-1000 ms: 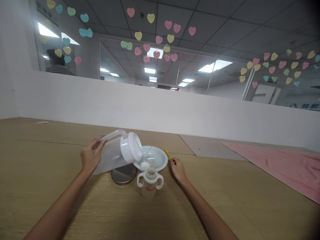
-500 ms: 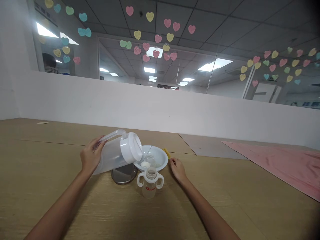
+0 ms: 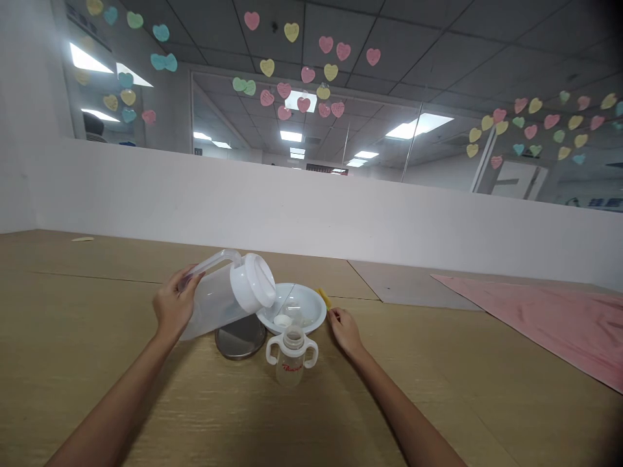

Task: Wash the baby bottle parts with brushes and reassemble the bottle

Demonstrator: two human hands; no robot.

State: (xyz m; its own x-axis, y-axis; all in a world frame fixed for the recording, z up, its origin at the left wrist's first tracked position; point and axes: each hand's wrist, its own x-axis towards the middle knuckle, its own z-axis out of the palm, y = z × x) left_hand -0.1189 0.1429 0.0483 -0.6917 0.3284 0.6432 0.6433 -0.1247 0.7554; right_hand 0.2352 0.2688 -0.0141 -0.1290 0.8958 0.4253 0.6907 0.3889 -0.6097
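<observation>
My left hand (image 3: 174, 305) grips the handle of a translucent plastic jug (image 3: 214, 305) with a white lid (image 3: 253, 280). The jug lies tilted, its lid end leaning over a shallow white bowl (image 3: 304, 305). A round steel disc (image 3: 238, 344) lies under the jug. In front of the bowl stands a clear baby bottle (image 3: 291, 366) with white twin handles and no teat. A small white cap (image 3: 282, 320) sits in the bowl. My right hand (image 3: 345, 331) is beside the bowl, fingertips at the end of a yellow stick (image 3: 324, 298). Whether it grips the stick is unclear.
The light wooden tabletop (image 3: 97, 389) runs up to a white partition (image 3: 243, 201). A pink cloth (image 3: 545, 324) lies on a grey board (image 3: 403, 285) at the right. Glass with heart-shaped stickers (image 3: 302, 78) stands beyond the partition, with a person (image 3: 92, 123) behind it.
The jug and my left hand have shifted slightly left, with the lid end a little higher. The bowl sits slightly further left. The person beyond the glass has moved out of view behind the partition.
</observation>
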